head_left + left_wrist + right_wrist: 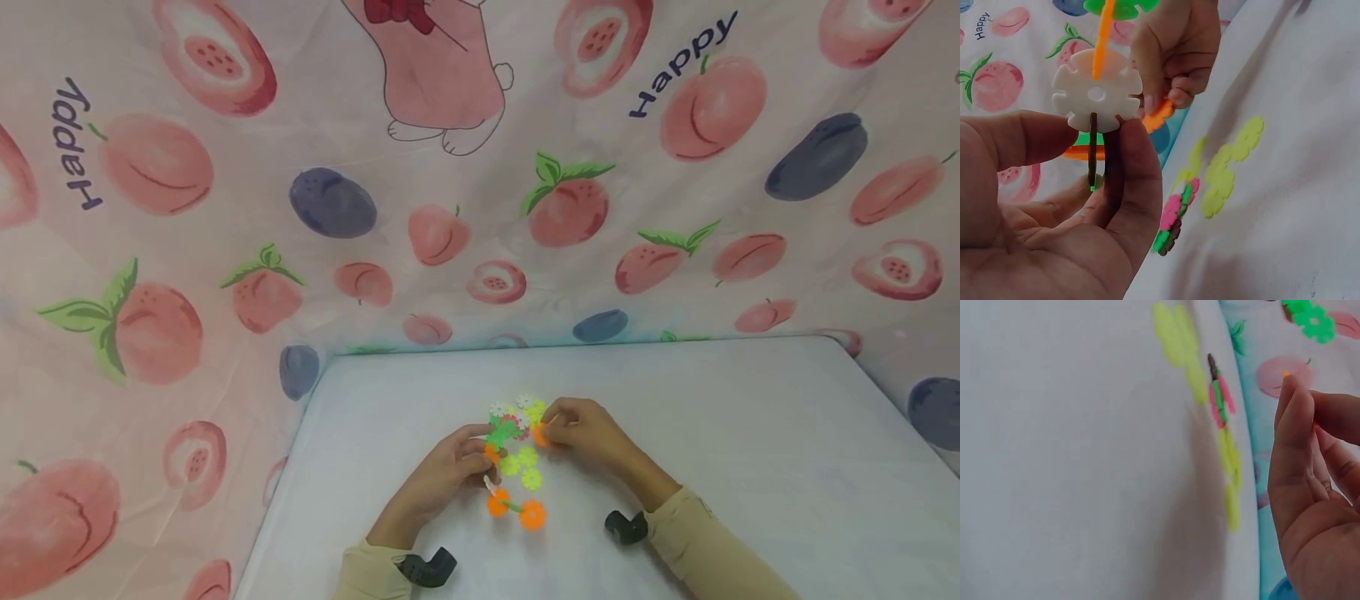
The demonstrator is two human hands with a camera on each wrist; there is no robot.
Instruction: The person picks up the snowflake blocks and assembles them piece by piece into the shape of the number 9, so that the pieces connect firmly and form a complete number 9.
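My left hand (450, 467) holds an assembly of slotted flower-shaped plastic discs between thumb and fingers. In the left wrist view, a white disc (1079, 90) faces the camera. An orange disc (1104, 40) stands edge-on in its upper slot, with a green disc (1129, 11) above. A brown disc (1092, 159) sits edge-on below, partly hidden by fingers. My right hand (588, 429) pinches a single orange disc (1159, 117) between thumb and fingertips, close beside the assembly. In the right wrist view, the right hand's fingers (1294, 437) almost wholly cover that disc.
Loose yellow discs (1218, 187) lie on the white tabletop (720, 433). Near them is a cluster of pink (1171, 211), green and brown discs. A fruit-patterned cloth (465, 183) hangs behind the table's back edge.
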